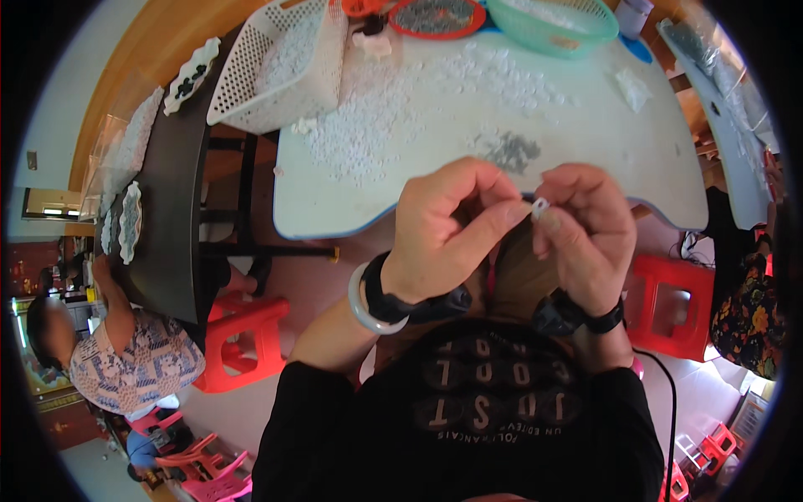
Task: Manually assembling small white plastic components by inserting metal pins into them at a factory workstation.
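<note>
Above the table's near edge, my two hands meet fingertip to fingertip. A small white ring-like plastic piece (pixel 539 207) with a hole sits between the thumb and fingers of my right hand (pixel 590 243). My left hand (pixel 456 230) is closed in a pinch, its thumb and forefinger tips right against that piece. Whatever lies between the left fingertips is too small or hidden to make out. Just beyond the hands, a loose heap of small grey pieces (pixel 512 152) rests on the white table (pixel 602 134).
Many small white pieces (pixel 360 134) are spread over the table. A white perforated basket (pixel 276 109), a red tray (pixel 435 32) of grey pieces and a green basket (pixel 556 38) stand along the far side. Red stools (pixel 669 305) flank me; a person (pixel 134 360) sits at the dark table (pixel 171 192).
</note>
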`<state>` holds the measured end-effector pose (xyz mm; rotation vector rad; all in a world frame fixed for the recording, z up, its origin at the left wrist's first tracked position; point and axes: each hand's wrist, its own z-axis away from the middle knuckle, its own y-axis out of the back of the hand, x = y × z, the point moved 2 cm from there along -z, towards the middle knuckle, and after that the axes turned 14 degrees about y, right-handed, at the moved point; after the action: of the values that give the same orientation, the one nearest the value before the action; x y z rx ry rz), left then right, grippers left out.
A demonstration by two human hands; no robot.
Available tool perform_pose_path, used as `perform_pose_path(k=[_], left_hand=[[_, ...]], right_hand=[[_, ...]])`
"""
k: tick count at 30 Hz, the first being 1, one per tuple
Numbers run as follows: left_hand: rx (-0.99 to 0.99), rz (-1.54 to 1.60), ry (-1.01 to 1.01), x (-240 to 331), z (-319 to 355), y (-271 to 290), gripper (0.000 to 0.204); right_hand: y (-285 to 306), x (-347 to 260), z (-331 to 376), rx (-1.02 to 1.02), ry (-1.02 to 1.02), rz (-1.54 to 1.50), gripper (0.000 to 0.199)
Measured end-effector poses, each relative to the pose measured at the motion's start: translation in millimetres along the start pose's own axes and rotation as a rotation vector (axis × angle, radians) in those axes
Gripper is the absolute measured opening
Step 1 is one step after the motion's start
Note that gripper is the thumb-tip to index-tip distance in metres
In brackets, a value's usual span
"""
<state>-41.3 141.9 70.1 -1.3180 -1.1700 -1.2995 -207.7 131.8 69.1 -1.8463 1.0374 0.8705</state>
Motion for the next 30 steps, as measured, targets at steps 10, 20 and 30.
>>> perform_pose_path(k=[10,20,30], left_hand=[[-0.042,0.270,0.008,0,1,-6,0.013],[-0.138,0.375,0.117,7,8,-12,0.015],[-0.256,0.446,0.287,11,15,-19,0.017]], right_hand=[[4,3,2,-0.045,0.102,0.008,0.013],[5,-8,13,-0.084,0.081,-0.062,0.020],[-1,-22,18,-0.060,-0.044,0.018,0.043]])
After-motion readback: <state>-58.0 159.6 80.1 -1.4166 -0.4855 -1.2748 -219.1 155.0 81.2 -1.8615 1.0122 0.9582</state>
